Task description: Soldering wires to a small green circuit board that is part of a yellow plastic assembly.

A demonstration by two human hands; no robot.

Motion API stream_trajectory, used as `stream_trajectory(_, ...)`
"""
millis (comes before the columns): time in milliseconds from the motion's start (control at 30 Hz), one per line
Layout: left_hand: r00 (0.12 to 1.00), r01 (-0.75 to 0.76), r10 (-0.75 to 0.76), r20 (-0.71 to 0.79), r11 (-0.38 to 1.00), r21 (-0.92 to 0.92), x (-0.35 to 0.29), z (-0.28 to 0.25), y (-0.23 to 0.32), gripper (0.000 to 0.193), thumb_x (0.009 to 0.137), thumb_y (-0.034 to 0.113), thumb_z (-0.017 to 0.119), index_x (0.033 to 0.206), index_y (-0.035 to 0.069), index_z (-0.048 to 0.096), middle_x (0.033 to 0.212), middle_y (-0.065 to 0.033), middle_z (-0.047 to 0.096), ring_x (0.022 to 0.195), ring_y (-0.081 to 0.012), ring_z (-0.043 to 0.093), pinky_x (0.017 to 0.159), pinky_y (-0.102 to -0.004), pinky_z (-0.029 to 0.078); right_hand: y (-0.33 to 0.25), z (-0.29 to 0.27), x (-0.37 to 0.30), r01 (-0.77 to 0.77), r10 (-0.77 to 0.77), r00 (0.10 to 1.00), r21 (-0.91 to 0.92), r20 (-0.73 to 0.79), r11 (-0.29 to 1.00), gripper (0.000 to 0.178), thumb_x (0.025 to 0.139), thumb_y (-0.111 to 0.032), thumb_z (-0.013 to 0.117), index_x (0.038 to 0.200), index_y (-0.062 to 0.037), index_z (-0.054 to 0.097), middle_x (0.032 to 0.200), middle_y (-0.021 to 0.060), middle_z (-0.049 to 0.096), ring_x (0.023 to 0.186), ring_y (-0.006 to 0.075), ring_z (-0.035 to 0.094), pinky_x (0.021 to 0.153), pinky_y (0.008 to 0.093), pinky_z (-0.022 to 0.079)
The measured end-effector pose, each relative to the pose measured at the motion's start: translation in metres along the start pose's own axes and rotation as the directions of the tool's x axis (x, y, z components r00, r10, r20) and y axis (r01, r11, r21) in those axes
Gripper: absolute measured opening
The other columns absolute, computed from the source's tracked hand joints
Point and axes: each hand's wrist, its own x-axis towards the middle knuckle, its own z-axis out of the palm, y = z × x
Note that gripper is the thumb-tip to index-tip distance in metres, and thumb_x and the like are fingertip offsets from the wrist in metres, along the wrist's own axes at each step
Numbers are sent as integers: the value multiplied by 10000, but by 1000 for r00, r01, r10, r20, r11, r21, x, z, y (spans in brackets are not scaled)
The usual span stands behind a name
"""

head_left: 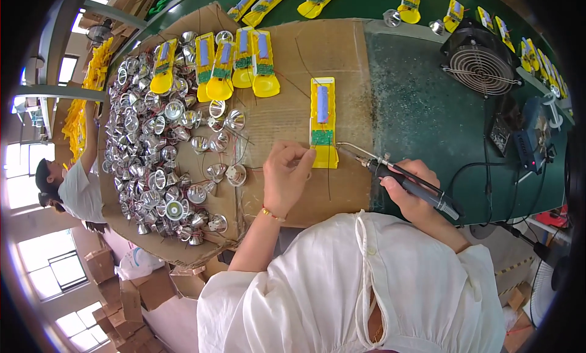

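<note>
Fingers of the right hand (pixel 412 200) are closed around a soldering iron (pixel 400 178), while those of the left hand (pixel 285 173) are pinched narrow, their tips at the left edge of a yellow case (pixel 324 158); whether they grip a wire I cannot tell. Largest of all is the green desk (pixel 415 97), then the cardboard sheet (pixel 345 48) on it, bearing a broad heap of silvery lamp cups (pixel 174 111) and a cluster of similar cases (pixel 266 84). A fan (pixel 485 69) with a round grille stands at the upper right. Between the two hands, the yellow case lies on the cardboard near its right edge, with a blue battery (pixel 322 106) inside and a green circuit board (pixel 321 137) below that. The iron's metal end is close to the board's right edge; contact is too small to judge. A thin dark wire (pixel 329 185) trails below. A slip of the iron, if hot, could scorch the plastic or burn the left fingertips, being so near; a nudge to the case could spoil a joint, and a snagged wire could tear loose. No brand, label or writing is readable.
</note>
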Motion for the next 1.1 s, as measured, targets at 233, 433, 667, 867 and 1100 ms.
stream_trajectory(233,999,-48,48,14,998,28,1,2,-15,96,782,67,657,768,-23,626,833,-71,557,643,-124,551,562,-240,460,10,15,3,-94,95,996,79,-4,992,159,789,-61,640,873,19,531,739,121,629,636,143,617,574,256,491)
stream_trajectory(433,999,-33,35,-35,999,31,6,1,-7,102,774,74,661,767,-23,630,821,-75,571,652,-135,563,569,-252,459,8,22,10,-137,137,991,105,5,985,151,794,-46,628,875,28,524,741,127,624,645,144,614,587,255,500)
stream_trajectory(667,1000,-3,3,-18,1000,29,7,3,-7,99,769,64,654,747,-29,627,794,-86,582,620,-142,567,567,-250,464,6,31,13,-215,225,974,219,-19,952,135,823,-56,604,884,28,517,736,119,613,668,139,612,610,259,504)
stream_trajectory(867,1000,-15,15,-25,1000,18,7,4,-10,98,780,52,644,746,-36,621,806,-57,574,616,-98,534,546,-222,437,9,34,10,-283,303,953,287,-27,915,121,828,-43,594,884,24,510,762,121,606,671,141,605,615,264,505)
stream_trajectory(1100,999,-11,12,-41,1000,23,8,3,-8,84,752,50,649,727,-26,622,784,-85,586,606,-141,567,548,-250,458,3,29,11,-206,278,953,414,-119,887,160,830,-56,616,914,31,511,773,128,627,691,143,614,629,263,508)
